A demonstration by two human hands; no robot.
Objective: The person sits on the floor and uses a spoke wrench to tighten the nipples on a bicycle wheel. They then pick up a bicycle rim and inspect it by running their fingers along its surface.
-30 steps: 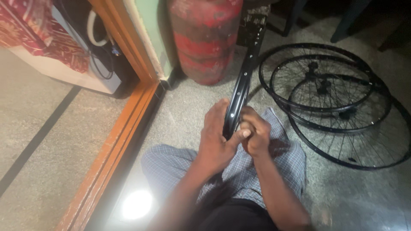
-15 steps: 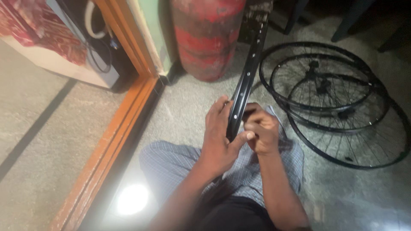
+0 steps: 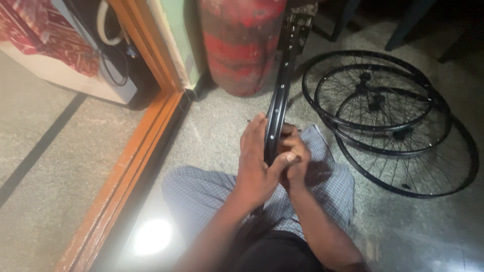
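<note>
Counting: one rim [image 3: 276,108], three wheels [image 3: 398,126]

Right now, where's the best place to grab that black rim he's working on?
Take the black rim on its bare stretch just above the hands, coming in from the side. It stands edge-on and nearly upright, so its narrow band likely suits a wrap-around grip; the lower part is already covered.
</note>
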